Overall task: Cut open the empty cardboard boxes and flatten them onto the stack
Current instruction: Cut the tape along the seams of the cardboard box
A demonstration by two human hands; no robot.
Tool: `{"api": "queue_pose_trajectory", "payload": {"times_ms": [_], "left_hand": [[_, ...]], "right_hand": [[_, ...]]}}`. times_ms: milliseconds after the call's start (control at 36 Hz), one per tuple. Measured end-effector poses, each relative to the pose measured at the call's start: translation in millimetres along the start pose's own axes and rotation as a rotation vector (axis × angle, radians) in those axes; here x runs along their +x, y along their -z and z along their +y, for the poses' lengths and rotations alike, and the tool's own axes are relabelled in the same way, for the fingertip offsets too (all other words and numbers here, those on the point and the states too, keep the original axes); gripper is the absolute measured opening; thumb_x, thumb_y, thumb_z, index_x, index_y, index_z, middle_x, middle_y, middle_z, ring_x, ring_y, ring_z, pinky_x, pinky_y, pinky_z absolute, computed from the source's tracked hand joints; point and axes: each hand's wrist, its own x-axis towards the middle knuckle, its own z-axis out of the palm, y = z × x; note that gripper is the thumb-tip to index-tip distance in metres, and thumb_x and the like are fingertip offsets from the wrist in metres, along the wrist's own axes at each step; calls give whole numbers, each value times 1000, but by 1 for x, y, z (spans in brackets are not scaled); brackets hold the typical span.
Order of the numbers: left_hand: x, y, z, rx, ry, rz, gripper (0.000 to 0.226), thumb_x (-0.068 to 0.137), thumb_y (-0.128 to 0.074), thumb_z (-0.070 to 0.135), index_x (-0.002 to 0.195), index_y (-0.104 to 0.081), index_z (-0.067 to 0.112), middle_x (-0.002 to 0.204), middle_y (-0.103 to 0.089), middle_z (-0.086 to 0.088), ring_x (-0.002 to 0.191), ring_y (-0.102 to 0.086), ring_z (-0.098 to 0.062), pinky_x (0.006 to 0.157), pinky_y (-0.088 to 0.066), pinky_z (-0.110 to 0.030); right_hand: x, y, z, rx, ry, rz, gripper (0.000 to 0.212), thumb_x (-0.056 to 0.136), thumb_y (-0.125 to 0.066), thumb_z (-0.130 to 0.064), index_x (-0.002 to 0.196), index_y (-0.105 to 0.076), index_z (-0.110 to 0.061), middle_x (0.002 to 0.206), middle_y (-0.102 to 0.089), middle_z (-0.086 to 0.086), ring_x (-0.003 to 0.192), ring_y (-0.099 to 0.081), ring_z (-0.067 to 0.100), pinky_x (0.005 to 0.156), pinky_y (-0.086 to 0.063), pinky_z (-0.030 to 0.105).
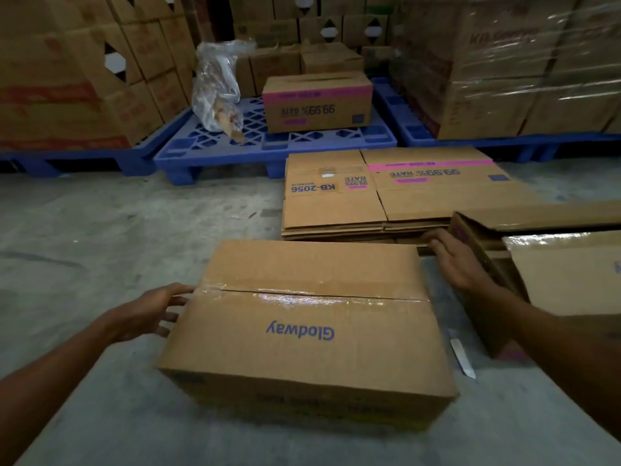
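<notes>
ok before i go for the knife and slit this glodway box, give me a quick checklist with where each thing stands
1. Tape seam on the Glodway box faces up: ok.
2. Box steadied: the left hand touches its left side, the right hand is off it, beside its far right corner: not ok.
3. Knife in reach, on the floor right of the box: ok.
4. Blade out or retracted: cannot tell.
5. Box empty: cannot tell, it is taped shut.
6. Flattened stack has a free top: ok.
</notes>
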Motion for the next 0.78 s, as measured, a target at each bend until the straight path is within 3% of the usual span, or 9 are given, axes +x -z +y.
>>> {"api": "queue_pose_trajectory", "payload": {"times_ms": [111,194,306,417,500,556,611,667,778], "left_hand": [[1,-22,37,271,159,24,69,104,-38,60,159,-26,19,160,-35,-15,140,-43,-43,101,-46,-58],[11,-45,42,441,161,181,76,103,-34,61,161,-16,15,165,-26,-18,142,-41,-44,106,-43,-60],[27,-41,41,662,56,363,84,97,-36,72,146,-47,5,151,-49,-21,131,-53,-38,103,-46,-45],[38,-59,55,727,-121,511,70,94,-47,71,119,-62,8,125,-65,-19,110,-63,-37,88,-50,-41],[43,-89,76,774,-298,487,58,98,-48,61,115,-63,8,121,-64,-19,104,-63,-34,87,-52,-43],[45,-110,88,839,-443,464,51,103,-46,53,124,-60,8,126,-59,-18,109,-60,-35,96,-49,-45],[44,-136,97,834,-622,454,41,106,-43,38,130,-59,8,129,-55,-17,111,-58,-35,101,-46,-45],[42,-160,101,819,-785,494,34,106,-41,24,129,-61,8,123,-56,-15,105,-59,-32,97,-47,-44],[32,-200,105,806,-920,605,25,100,-47,13,108,-68,4,103,-61,-16,92,-59,-34,83,-46,-43]], "right_hand": [[35,-21,-46,-325,-29,-424,53,101,-41,-57,142,-52,-25,144,-55,6,131,-50,28,106,-40,42],[43,-28,-62,-521,-46,-523,73,89,-42,-76,142,-50,-26,145,-54,7,131,-51,29,105,-42,43],[21,-15,-64,-775,29,-604,88,74,-43,-91,134,-53,-27,142,-56,6,125,-55,27,99,-45,39],[-31,-1,-77,-787,-49,-909,82,82,-44,-84,135,-49,-22,137,-56,9,114,-62,25,97,-50,40],[-80,-2,-77,-712,-61,-1169,82,84,-46,-79,119,-67,-7,119,-70,11,95,-68,20,86,-54,32],[-113,-3,-74,-457,-161,-1342,63,94,-53,-58,116,-68,0,112,-75,11,80,-68,15,78,-53,23],[-135,3,-66,-115,-291,-1485,35,101,-56,-29,121,-63,-1,111,-74,11,82,-72,17,91,-53,35],[-137,14,-52,70,-370,-1460,27,101,-54,-16,124,-62,-6,106,-74,9,79,-73,18,82,-55,35],[-107,32,-1,-168,-418,-1020,17,102,-51,-15,99,-67,-9,93,-75,19,64,-72,19,50,-49,21]]}}
